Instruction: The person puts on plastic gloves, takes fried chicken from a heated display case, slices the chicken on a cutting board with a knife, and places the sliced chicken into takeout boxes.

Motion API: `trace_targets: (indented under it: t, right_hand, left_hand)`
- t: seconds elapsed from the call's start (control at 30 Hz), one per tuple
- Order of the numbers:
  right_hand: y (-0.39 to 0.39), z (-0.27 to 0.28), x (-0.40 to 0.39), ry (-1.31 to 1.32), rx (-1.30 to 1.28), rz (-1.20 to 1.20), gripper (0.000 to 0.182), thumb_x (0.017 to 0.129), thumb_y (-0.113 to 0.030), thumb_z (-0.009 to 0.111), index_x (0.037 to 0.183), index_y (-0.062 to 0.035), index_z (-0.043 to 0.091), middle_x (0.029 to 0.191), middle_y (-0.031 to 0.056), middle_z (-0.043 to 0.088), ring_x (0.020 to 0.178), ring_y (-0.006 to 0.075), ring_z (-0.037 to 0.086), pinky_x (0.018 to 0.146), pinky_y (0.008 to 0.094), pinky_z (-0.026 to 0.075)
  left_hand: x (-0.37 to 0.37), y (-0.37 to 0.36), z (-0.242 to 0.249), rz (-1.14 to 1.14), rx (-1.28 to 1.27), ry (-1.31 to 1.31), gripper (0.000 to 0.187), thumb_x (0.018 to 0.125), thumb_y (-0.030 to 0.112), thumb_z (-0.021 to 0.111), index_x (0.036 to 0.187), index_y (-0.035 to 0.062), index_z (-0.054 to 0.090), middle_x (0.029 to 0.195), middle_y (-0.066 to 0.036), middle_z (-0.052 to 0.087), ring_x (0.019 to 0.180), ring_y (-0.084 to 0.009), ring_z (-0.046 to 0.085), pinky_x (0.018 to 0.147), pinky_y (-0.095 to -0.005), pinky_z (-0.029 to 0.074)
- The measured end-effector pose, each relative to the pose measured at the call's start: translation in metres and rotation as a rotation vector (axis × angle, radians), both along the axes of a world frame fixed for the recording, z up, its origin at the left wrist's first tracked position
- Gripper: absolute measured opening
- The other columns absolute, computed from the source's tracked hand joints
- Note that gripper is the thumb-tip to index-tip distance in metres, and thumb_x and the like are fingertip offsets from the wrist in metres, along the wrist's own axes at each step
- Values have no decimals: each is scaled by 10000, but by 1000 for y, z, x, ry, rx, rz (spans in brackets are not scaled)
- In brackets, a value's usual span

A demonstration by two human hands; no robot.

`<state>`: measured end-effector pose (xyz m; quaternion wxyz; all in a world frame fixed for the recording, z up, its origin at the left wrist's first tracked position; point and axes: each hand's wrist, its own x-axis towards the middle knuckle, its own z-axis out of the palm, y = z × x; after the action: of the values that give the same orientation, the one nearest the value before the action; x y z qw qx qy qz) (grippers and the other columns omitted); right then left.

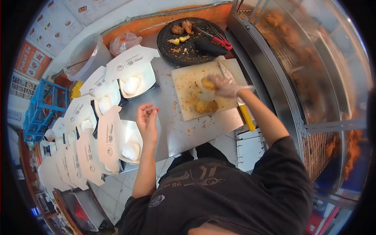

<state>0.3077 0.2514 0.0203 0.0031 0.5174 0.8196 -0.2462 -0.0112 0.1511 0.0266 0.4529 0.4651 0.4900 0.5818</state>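
Fried piece [208, 83], at fingertips of right grip [227, 86]

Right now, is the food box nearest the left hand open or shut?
Open. The box has its printed lid folded out to the side away from the left hand, leaving the white mound inside uncovered.

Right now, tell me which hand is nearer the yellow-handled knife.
The right. Gloved right hand is beside the knife, over the cutting board; left hand is farther, between board and takeaway boxes.
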Motion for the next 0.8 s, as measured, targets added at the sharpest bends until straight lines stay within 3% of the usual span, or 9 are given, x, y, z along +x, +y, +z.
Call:
trace_targets:
  t: [0.13,0.27,0.3,0.33,0.43,0.5,0.57,0.67,0.8]
  right_hand:
    - [54,-12,19,-247,209,106,628,850,-238,614,1422,-150,372,1312,157,487,1228,354,466,1037,437,389]
    - [41,1,38,-204,262,79,578,837,-188,592,1387,-119,427,1279,147,513,1192,354,492,1005,445,412]
    - [26,1,48,-59,233,-133,576,809,-170,606,1363,-123,453,1289,159,509,1213,346,480,1017,432,403]
    - [15,0,54,87,207,-344,575,782,-153,619,1339,-127,478,1299,171,505,1234,338,469,1030,419,394]
    - [-2,-23,56,87,190,-551,554,766,-169,628,1307,-120,517,1303,170,504,1250,328,458,1033,412,388]
    - [14,-39,43,71,333,-427,556,753,-184,634,1295,-118,525,1299,165,507,1246,332,456,1039,421,378]
    - [32,-51,23,58,465,-304,559,740,-199,641,1283,-116,534,1295,160,511,1242,336,453,1045,431,368]
    - [46,-52,11,-14,355,-276,582,697,-247,672,1252,-122,552,1252,142,530,1219,340,454,1055,454,347]
    - [24,-24,23,-173,160,-174,611,643,-300,713,1216,-141,572,1178,119,544,1167,329,467,1023,465,353]
  left_hand:
    - [18,15,9,49,2,19,171,916,46,547,1082,11,526,942,-72,607,920,-138,575,865,-282,451]
    - [33,21,8,4,-23,174,169,885,63,591,1047,20,567,957,-77,616,901,-157,586,864,-308,455]
    - [38,22,6,4,-30,178,169,885,63,591,1047,20,567,957,-77,616,901,-157,586,864,-308,455]
    - [42,25,6,-99,-34,375,220,849,82,631,1054,24,579,989,-92,619,927,-193,588,873,-337,454]
    - [66,32,-8,-303,37,724,355,765,135,710,1084,34,592,1088,-122,598,1030,-272,554,941,-402,419]
    - [89,34,-20,-406,112,877,439,717,169,747,1107,40,592,1154,-137,574,1108,-314,518,1000,-438,385]
    - [108,36,-28,-551,196,1096,518,655,217,779,1113,53,599,1259,-145,495,1230,-342,400,1103,-487,265]
    - [118,48,-52,-606,209,1200,531,636,231,781,1104,62,596,1266,-134,464,1251,-325,366,1150,-502,176]
    - [118,63,-42,-583,233,1196,530,635,220,775,1104,63,585,1196,-123,496,1217,-314,393,1123,-491,214]
